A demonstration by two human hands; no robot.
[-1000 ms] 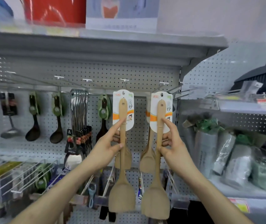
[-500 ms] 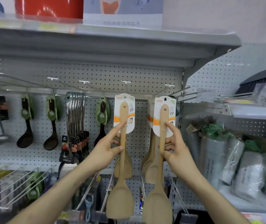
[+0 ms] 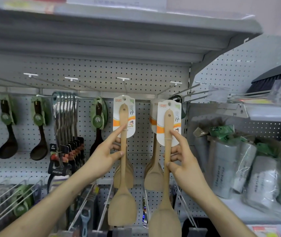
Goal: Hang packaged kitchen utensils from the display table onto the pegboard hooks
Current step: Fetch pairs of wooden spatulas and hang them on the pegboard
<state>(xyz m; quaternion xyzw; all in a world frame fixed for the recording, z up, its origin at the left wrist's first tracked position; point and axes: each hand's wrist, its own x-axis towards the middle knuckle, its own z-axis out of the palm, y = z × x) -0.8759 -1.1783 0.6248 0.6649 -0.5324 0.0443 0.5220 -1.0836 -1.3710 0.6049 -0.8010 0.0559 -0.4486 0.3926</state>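
A grey pegboard [image 3: 91, 71] fills the wall under a shelf [image 3: 119, 31]. Wrapped bundles [image 3: 225, 168] stand at the right, and dark ladles [image 3: 8, 147] hang toward the pegboard's left edge. The left spatula [image 3: 123, 202] and right spatula [image 3: 166, 216], both wooden and carded, are upright before the pegboard's middle. The left hand [image 3: 102, 159] grips the left spatula's handle, forefinger stretched up it. The right hand [image 3: 185, 161] grips the right spatula likewise. Hung spatulas [image 3: 153, 178] show behind. Each card top sits at a wire hook [image 3: 125, 86]; I cannot tell whether either is threaded on.
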